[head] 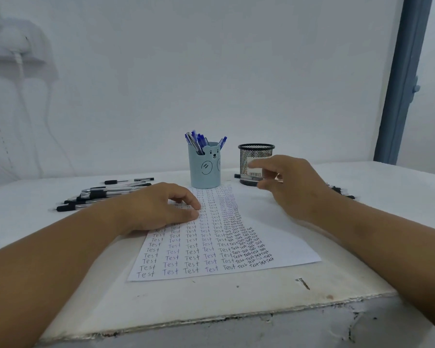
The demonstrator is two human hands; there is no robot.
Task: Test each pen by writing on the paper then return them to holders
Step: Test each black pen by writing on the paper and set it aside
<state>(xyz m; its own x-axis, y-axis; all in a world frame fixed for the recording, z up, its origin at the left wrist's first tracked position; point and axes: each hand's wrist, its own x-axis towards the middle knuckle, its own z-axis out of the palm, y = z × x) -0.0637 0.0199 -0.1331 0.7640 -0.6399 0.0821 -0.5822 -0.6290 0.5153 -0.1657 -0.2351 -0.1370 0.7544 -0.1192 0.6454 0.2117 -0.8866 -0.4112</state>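
A white sheet of paper (269, 237) covered in rows of the word "Test" lies in the middle of the table. My left hand (158, 209) rests on the sheet's upper left part, fingers loosely curled, holding nothing. My right hand (286, 187) hovers just in front of the black mesh holder (256, 156), fingers relaxed and blurred, with no pen visible in it. A light blue bear holder (205, 167) at the sheet's far end stands full of several blue pens (197, 141). Several black pens (106, 193) lie loose at the left.
More black pens (342, 191) lie to the right, partly hidden by my right forearm, and one (239, 176) lies beside the mesh holder. The table's chipped front edge (211, 320) runs below the paper. A white wall stands close behind; a blue door frame (402, 79) rises at the right.
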